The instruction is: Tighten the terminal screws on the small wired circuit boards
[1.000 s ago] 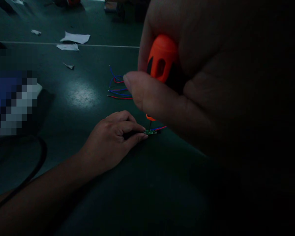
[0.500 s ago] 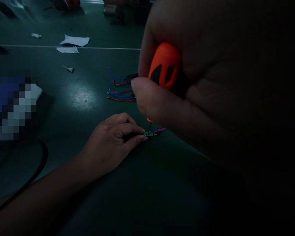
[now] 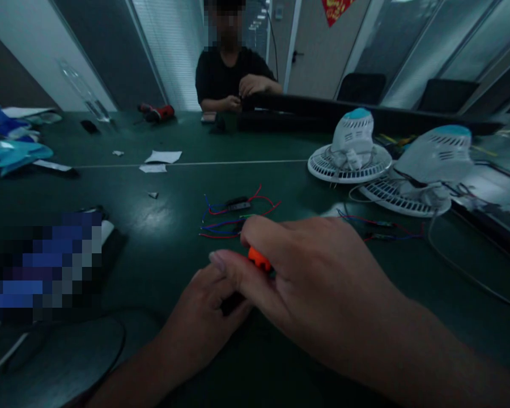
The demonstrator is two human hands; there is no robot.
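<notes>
My right hand (image 3: 318, 283) is closed around a screwdriver (image 3: 259, 259); only part of its orange handle shows between thumb and fingers. Just behind it, my left hand (image 3: 199, 323) rests low on the dark green table with its fingertips pinched together. The small green circuit board that those fingertips held half a second ago is hidden behind my right hand now. Beyond my hands lies a small black module (image 3: 238, 204) with red and blue wires. Several more wires (image 3: 216, 230) stick out to the left of my right knuckles.
Two white fan-like units (image 3: 352, 153) stand at the right, near more wired boards (image 3: 380, 236). Paper scraps (image 3: 164, 157) and a red power tool (image 3: 159, 113) lie farther back. A pixelated blue object (image 3: 55, 255) is at left. Across the table sits a person (image 3: 233, 73).
The view has tilted up, bringing the far side of the room into sight. My right hand appears lower and farther from the camera, and now covers the board and the screwdriver's shaft.
</notes>
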